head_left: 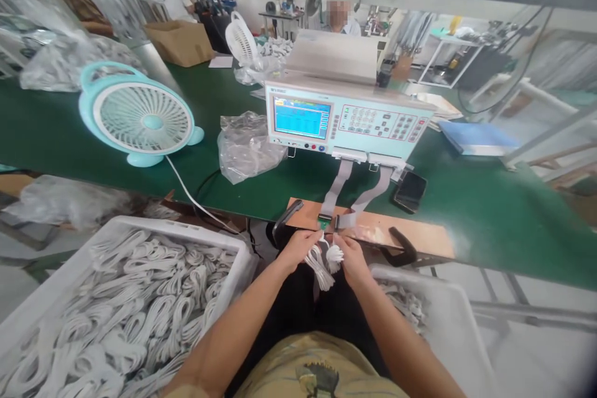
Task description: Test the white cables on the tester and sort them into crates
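A bundled white cable (319,268) hangs between my two hands, just in front of the bench edge. My left hand (301,247) is closed on one end of it, close to a small green circuit board (323,222). The fingers of my right hand (349,255) are closed on the cable's other end beside a black connector (337,222). Two grey ribbon cables (334,189) run from the board and connector up to a white tester (373,121) with a lit blue screen. Both connectors lie at a copper-coloured board (392,230) on the bench edge.
On the left stands a large white crate (242,249) of bundled cables; another crate (471,317) is at the right. The green bench (489,199) holds a blue fan (144,115), a plastic bag (247,146), a phone (409,191) and a blue folder (478,138). A person (342,15) is behind the tester.
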{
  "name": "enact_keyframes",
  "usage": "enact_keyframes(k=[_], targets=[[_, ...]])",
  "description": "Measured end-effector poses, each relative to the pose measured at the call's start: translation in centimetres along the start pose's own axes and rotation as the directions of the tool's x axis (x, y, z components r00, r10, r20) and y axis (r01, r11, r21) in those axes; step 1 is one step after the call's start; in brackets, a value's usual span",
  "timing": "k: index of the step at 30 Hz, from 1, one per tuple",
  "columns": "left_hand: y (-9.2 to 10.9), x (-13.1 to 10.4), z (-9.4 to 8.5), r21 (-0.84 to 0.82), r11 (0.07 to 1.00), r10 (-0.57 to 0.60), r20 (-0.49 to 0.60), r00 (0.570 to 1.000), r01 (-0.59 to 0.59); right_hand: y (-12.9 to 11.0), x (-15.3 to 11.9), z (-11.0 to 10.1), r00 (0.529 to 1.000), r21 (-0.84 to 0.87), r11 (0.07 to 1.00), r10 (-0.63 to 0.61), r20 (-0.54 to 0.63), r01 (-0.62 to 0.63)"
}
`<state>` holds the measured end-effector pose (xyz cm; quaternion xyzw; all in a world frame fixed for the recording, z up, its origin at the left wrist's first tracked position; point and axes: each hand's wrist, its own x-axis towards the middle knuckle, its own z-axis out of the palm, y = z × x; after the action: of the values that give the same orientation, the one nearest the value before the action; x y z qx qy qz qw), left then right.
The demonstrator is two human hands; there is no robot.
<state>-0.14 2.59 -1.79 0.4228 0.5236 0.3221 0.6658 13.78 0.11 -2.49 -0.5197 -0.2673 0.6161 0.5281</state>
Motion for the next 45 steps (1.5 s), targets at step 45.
enact_keyframes(k=[45], targets=[[-3.0,-6.0,2.4,-0.191,0.976,0.104,-0.024,0.994,-0.107,1.2,-4.1,-2.7,0.851,-0.604,0.602,-0.417,0.32,0.522]])
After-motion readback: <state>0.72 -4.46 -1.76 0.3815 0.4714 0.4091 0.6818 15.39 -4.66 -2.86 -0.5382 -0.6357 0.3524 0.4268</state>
